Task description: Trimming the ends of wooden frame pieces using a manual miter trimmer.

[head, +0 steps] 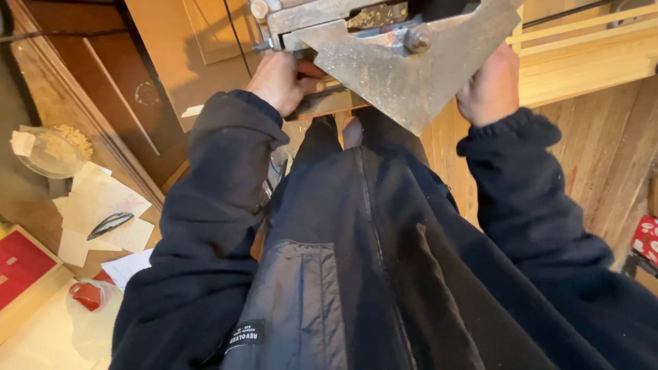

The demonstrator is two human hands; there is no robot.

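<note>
Workshop floor, brown wood boards (603,151) below. Left hand (279,81) closed around a handle under the grey worn metal machine plate with a bolt (401,68). Right hand (490,85) pressed against the plate's other edge; grip partly hidden, cannot tell if closed. Dark sleeves and dark jacket (363,260) fill the centre. Left side: white paper sheets (103,202), clear plastic bowl (48,154).

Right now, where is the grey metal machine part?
In the head view, the grey metal machine part sits at top centre, between the left hand and the right hand, above the dark jacket.
</note>
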